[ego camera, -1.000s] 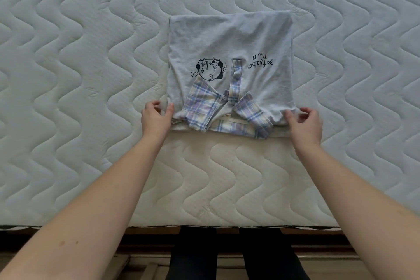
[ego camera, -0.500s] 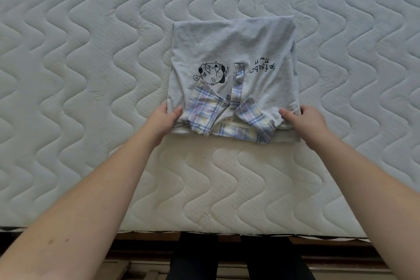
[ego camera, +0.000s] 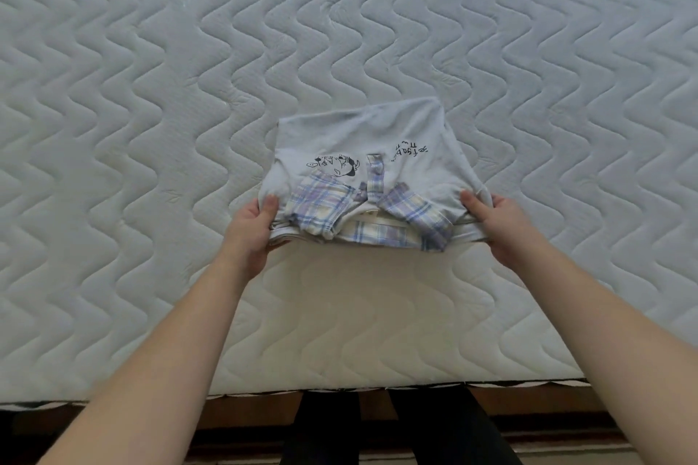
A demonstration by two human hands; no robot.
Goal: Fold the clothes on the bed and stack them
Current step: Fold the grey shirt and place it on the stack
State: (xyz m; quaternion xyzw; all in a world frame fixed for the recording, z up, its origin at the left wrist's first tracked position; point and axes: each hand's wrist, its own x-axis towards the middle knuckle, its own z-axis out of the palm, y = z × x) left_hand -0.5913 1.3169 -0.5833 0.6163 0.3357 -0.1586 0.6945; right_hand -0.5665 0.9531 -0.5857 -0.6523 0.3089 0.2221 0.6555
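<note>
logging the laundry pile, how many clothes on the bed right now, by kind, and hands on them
light grey printed t-shirt with plaid collar, folded: 1
other clothes on the mattress: 0
hands gripping the t-shirt's near corners: 2, left hand and right hand
total: 1 garment, 2 hands

A home bedroom: a bare quilted mattress fills the view, its wooden bed frame edging six o'clock.
</note>
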